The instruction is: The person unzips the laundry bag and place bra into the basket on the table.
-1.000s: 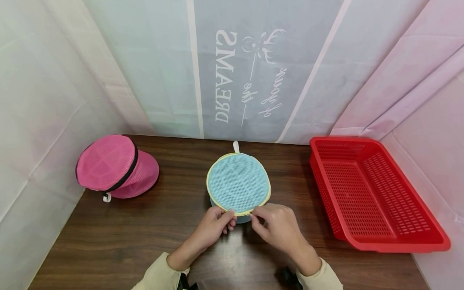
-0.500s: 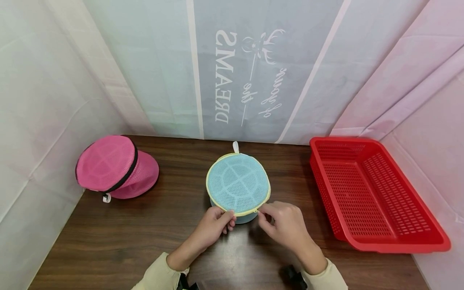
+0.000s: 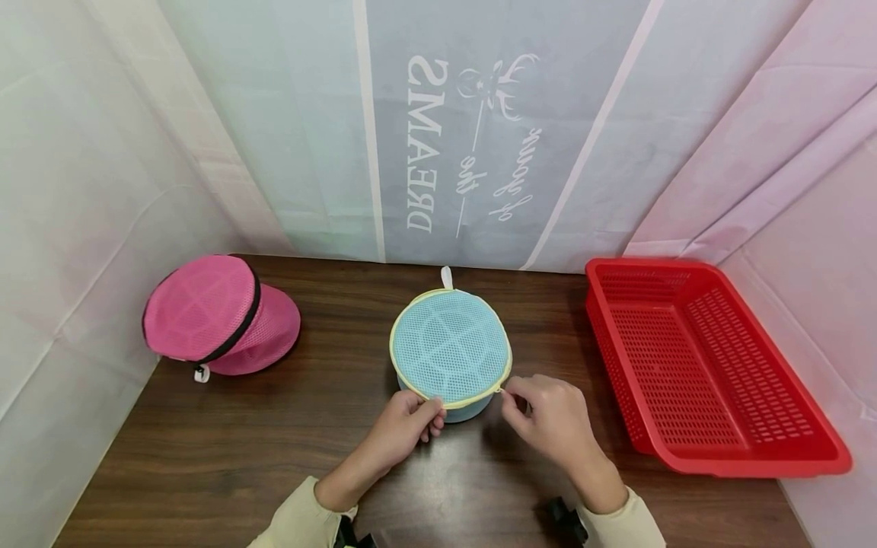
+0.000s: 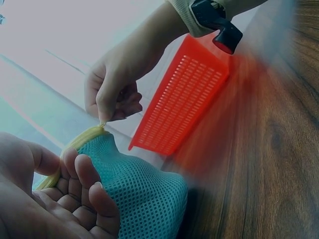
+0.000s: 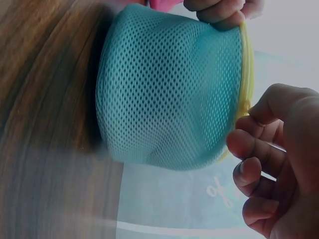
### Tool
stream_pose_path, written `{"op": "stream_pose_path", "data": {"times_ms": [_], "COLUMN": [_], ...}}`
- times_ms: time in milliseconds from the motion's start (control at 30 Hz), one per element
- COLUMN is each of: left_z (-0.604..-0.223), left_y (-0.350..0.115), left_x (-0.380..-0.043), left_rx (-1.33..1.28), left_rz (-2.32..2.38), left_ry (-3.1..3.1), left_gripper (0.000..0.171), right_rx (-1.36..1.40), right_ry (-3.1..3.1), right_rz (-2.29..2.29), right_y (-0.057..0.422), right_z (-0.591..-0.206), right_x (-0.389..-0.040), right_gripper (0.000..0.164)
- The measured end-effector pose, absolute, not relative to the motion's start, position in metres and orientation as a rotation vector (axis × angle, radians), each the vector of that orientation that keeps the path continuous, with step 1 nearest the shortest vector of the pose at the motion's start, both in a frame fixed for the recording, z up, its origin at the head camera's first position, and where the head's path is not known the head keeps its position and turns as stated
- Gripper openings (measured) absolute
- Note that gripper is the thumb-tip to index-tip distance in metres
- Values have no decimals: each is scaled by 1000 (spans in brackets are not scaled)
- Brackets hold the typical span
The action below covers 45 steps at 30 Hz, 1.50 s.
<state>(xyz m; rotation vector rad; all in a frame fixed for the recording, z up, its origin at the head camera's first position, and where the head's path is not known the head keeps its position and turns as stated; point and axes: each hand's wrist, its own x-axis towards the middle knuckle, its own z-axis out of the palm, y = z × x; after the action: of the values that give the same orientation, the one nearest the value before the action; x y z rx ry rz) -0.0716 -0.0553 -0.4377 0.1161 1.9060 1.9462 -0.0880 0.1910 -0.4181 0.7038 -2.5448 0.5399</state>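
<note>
A round blue mesh laundry bag point(image 3: 451, 346) with a yellow zipper rim stands upright on the table in front of me. My left hand point(image 3: 406, 426) pinches the yellow rim at its near side between thumb and fingers. At the near right of the rim, my right hand point(image 3: 553, 417) pinches the small zipper pull point(image 3: 500, 390). In the right wrist view the thumb and forefinger meet at the yellow zipper point(image 5: 246, 74). The left wrist view shows the mesh side point(image 4: 142, 194) below both hands. What is inside the bag cannot be made out.
A pink mesh bag point(image 3: 205, 308) with a black zipper band sits at the left, its top tilted. At the right stands a red perforated plastic basket point(image 3: 633, 388). Patterned cloth point(image 3: 308, 137) hangs behind the brown wooden table point(image 3: 329, 365).
My right hand has moved to the right along the near rim, taking the zipper pull with it. The left hand has stayed in place on the rim.
</note>
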Motion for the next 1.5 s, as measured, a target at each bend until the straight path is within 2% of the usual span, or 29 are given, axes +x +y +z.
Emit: {"op": "stream_pose_path", "data": {"times_ms": [200,900,1500], "left_z": [-437,-437,-435], "left_y": [-57,-58,-61], "left_x": [-72,-70,-70], "left_rx": [113,108,141], "left_rz": [1944,1929,1917], "left_ry": [1900,1905,1902], "left_gripper": [31,30,31], "right_rx": [610,394,338], "right_ry": [-2552,-2538,-2581], "right_rz": [520,443,429], "right_y": [198,203,203], "right_z": [-416,-430,-434], "right_x": [-93,-114,-114], "right_gripper": [31,14,12]}}
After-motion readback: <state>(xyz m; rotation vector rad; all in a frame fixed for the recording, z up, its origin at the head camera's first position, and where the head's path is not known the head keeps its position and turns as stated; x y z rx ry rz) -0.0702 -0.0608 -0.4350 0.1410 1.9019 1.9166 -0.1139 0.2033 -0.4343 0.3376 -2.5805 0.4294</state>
